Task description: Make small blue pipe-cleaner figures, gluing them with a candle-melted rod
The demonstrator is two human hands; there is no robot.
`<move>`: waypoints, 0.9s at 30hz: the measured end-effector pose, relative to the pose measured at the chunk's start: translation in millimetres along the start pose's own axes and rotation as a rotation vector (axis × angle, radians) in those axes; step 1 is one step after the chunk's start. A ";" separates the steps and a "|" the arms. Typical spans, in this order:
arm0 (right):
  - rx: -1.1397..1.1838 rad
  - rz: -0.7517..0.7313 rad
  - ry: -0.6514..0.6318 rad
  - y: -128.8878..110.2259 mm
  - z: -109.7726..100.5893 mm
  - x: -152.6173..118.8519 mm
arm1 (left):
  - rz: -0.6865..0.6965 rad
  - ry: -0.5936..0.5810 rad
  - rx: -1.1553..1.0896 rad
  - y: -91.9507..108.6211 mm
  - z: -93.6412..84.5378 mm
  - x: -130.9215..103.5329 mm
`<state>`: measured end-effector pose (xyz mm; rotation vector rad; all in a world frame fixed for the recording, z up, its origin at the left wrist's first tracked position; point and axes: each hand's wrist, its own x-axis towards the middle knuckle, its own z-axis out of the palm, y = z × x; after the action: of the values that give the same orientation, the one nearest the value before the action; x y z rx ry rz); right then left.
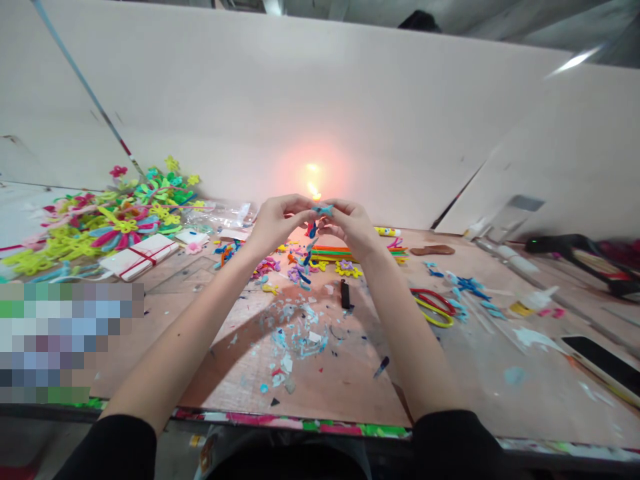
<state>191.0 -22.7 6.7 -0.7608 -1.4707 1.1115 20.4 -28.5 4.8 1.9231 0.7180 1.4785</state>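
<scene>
My left hand (285,217) and my right hand (350,223) meet at the middle of the view, above the table. Between their fingertips they pinch a small light-blue pipe-cleaner piece (323,211). Right behind it burns a candle flame (314,189), glowing orange against the wall; the candle's body is mostly hidden by my fingers. Under the hands lie small blue, orange and purple pipe-cleaner pieces (300,273) and yellow ones (349,269). A bundle of green and orange pipe cleaners (333,254) lies behind my right wrist.
At left is a heap of pipe-cleaner flowers (125,223) beside a white box with red string (145,257). A black lighter (345,293) lies centrally, near pale blue scraps (300,333). To the right are red and yellow loops (435,307), a glue bottle (533,303) and a phone (603,367).
</scene>
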 end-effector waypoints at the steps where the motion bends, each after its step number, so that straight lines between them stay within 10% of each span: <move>1: -0.020 -0.016 0.018 -0.3 -0.1 -0.1 | 0.007 0.022 0.016 0.3 -0.5 0.0; 11: -0.286 -0.142 -0.113 -3.7 2.4 -1.8 | 0.038 0.192 0.092 1.2 -3.6 1.5; 27: -0.135 -0.221 0.033 1.2 21.5 -1.8 | 0.085 0.288 0.206 0.6 -3.6 1.5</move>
<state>170.3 -28.9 5.5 -0.6869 -1.5717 0.8364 17.3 -27.4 6.9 1.9297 0.9600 1.8202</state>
